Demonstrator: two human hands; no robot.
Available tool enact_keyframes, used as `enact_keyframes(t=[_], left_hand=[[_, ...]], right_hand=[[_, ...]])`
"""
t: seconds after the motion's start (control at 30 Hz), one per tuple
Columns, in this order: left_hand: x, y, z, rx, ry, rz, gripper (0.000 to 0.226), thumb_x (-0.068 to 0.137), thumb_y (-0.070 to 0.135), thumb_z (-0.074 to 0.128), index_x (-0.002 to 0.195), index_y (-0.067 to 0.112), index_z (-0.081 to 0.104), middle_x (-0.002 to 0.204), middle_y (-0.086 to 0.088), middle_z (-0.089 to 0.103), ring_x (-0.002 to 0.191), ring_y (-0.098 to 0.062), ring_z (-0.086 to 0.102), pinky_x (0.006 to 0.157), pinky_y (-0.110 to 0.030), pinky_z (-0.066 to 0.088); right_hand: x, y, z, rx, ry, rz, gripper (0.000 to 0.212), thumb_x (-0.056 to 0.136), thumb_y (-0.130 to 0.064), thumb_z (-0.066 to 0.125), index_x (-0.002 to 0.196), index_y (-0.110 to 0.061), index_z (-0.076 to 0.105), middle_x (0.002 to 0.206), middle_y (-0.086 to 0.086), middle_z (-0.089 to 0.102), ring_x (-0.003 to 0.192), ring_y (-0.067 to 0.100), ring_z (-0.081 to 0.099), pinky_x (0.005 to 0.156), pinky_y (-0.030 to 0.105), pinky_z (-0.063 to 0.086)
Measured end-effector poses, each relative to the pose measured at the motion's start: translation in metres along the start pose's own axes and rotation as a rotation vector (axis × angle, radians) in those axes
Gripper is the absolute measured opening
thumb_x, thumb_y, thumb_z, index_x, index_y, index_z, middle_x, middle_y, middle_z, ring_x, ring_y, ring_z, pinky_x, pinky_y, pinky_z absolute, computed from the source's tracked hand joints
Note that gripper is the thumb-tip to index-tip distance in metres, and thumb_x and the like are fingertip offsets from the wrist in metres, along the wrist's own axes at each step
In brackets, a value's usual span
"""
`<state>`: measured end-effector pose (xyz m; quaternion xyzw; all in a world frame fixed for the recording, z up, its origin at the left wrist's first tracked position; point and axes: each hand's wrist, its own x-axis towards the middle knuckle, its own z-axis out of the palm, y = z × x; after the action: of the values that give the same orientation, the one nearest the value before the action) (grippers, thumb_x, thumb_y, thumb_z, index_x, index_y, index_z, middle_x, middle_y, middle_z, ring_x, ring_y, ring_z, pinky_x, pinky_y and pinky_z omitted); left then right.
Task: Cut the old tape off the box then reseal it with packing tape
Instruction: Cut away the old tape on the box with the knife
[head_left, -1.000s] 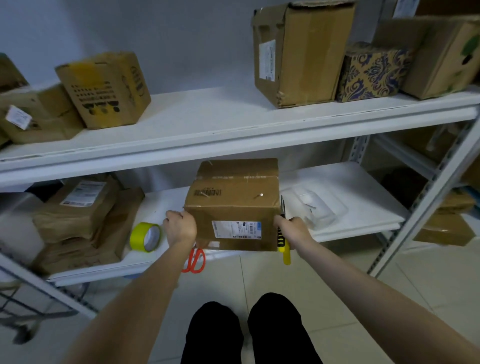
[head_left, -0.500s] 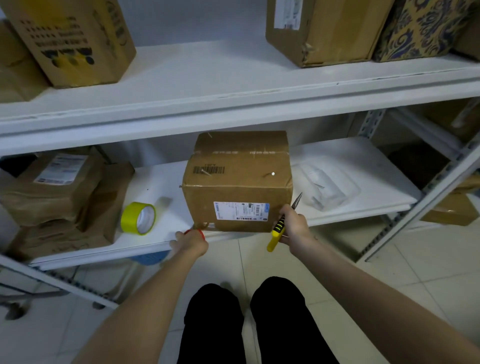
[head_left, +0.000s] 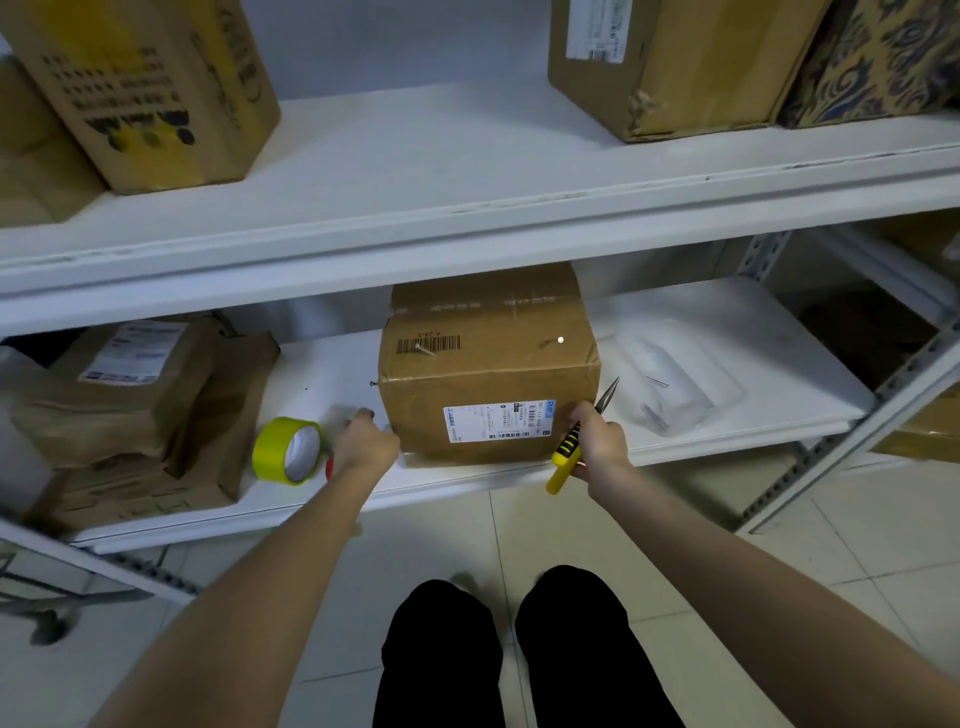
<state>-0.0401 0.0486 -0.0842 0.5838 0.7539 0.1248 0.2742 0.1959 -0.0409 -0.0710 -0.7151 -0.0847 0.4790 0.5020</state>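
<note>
Item, nearest: right hand, fingers wrapped round a yellow-handled cutting tool, point raised up and away, just beside the near right corner of the box. Left hand, blurred, against the box's near left corner. Whether it grasps anything cannot be told, though a sliver of red shows at its outer side. Yellow tape roll, on edge, just outboard of the left hand, apparently untouched. The box stands between both hands on the lower shelf, flaps shut, contents hidden, old tape seemingly intact across its top. Progress, as judged: cutting not yet started, resealing wholly outstanding. Clear plastic tray, beyond and outboard of the right grip, contents too faint to name. Brown paper parcels, far outboard of the left hand, closed. Cartons on the upper shelf, beyond all, closed.
</note>
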Motion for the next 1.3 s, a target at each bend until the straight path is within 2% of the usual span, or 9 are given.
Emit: enact_keyframes(t=[0.1, 0.23, 0.4, 0.57, 0.7, 0.83, 0.97, 1.07, 1.3], left_hand=[[-0.013, 0.023, -0.01, -0.134, 0.085, 0.117, 0.037, 0.085, 0.0, 0.047, 0.121, 0.004, 0.053, 0.115, -0.019, 0.063, 0.103, -0.039, 0.058, 0.085, -0.041, 0.05], [-0.042, 0.037, -0.017, -0.224, 0.168, 0.133, 0.033, 0.086, -0.002, 0.047, 0.118, 0.004, 0.053, 0.113, -0.019, 0.063, 0.102, -0.039, 0.058, 0.088, -0.044, 0.051], [-0.073, 0.047, -0.02, -0.237, 0.201, 0.114, 0.033, 0.085, 0.001, 0.05, 0.118, 0.003, 0.05, 0.112, -0.02, 0.062, 0.102, -0.039, 0.058, 0.079, -0.038, 0.046], [-0.098, 0.047, -0.017, -0.239, 0.197, 0.136, 0.023, 0.084, 0.0, 0.05, 0.108, 0.0, 0.053, 0.109, -0.019, 0.061, 0.089, -0.028, 0.053, 0.068, -0.032, 0.038], [-0.098, 0.053, -0.029, -0.233, 0.29, 0.246, 0.033, 0.081, 0.006, 0.059, 0.114, 0.003, 0.052, 0.12, -0.017, 0.053, 0.105, -0.033, 0.055, 0.081, -0.035, 0.045], [-0.087, 0.076, -0.037, -0.064, 0.228, 0.443, 0.047, 0.08, 0.024, 0.066, 0.124, 0.013, 0.051, 0.125, -0.009, 0.048, 0.118, -0.028, 0.046, 0.098, -0.036, 0.042], [-0.074, 0.094, -0.037, 0.173, 0.154, 0.522, 0.069, 0.078, 0.047, 0.069, 0.137, 0.021, 0.044, 0.139, -0.004, 0.041, 0.129, -0.026, 0.039, 0.106, -0.043, 0.04], [-0.065, 0.105, -0.037, 0.226, 0.057, 0.518, 0.069, 0.078, 0.052, 0.068, 0.136, 0.023, 0.047, 0.142, -0.003, 0.042, 0.133, -0.027, 0.036, 0.108, -0.047, 0.037], [-0.06, 0.113, -0.037, 0.239, 0.0, 0.528, 0.071, 0.071, 0.056, 0.073, 0.13, 0.023, 0.052, 0.137, -0.002, 0.045, 0.127, -0.025, 0.043, 0.103, -0.045, 0.042]], right_hand=[[-0.006, -0.005, -0.003, -0.039, -0.026, -0.012, 0.02, 0.087, -0.029, 0.054, 0.079, -0.014, 0.044, 0.085, 0.01, 0.056, 0.097, 0.034, 0.06, 0.091, 0.052, 0.051], [-0.018, -0.009, -0.011, -0.132, -0.044, -0.093, 0.022, 0.084, -0.029, 0.055, 0.085, -0.008, 0.052, 0.089, 0.012, 0.061, 0.093, 0.033, 0.061, 0.09, 0.047, 0.052], [-0.033, -0.008, -0.028, -0.284, 0.005, -0.278, 0.027, 0.085, -0.033, 0.053, 0.075, -0.008, 0.052, 0.07, 0.004, 0.053, 0.071, 0.024, 0.052, 0.061, 0.032, 0.038], [-0.047, 0.004, -0.052, -0.677, 0.132, -0.511, 0.038, 0.089, -0.047, 0.049, 0.083, -0.009, 0.055, 0.073, 0.0, 0.054, 0.074, 0.026, 0.055, 0.059, 0.031, 0.036], [-0.047, -0.006, -0.062, -0.913, 0.185, -0.654, 0.034, 0.089, -0.043, 0.05, 0.082, -0.009, 0.053, 0.077, 0.002, 0.054, 0.075, 0.027, 0.055, 0.064, 0.03, 0.04], [-0.046, -0.033, -0.065, -1.165, 0.266, -0.819, 0.034, 0.088, -0.047, 0.052, 0.082, -0.014, 0.049, 0.081, 0.002, 0.053, 0.08, 0.025, 0.058, 0.064, 0.029, 0.042], [-0.043, -0.047, -0.06, -1.352, 0.277, -0.857, 0.036, 0.088, -0.051, 0.052, 0.082, -0.016, 0.052, 0.084, 0.001, 0.059, 0.075, 0.023, 0.057, 0.062, 0.029, 0.044], [-0.041, -0.057, -0.05, -1.409, 0.267, -0.861, 0.032, 0.087, -0.048, 0.053, 0.085, -0.017, 0.056, 0.086, 0.001, 0.061, 0.08, 0.023, 0.061, 0.066, 0.03, 0.049], [-0.04, -0.068, -0.042, -1.351, 0.174, -0.832, 0.027, 0.089, -0.039, 0.052, 0.082, -0.014, 0.052, 0.082, 0.001, 0.055, 0.083, 0.026, 0.062, 0.064, 0.029, 0.043]])
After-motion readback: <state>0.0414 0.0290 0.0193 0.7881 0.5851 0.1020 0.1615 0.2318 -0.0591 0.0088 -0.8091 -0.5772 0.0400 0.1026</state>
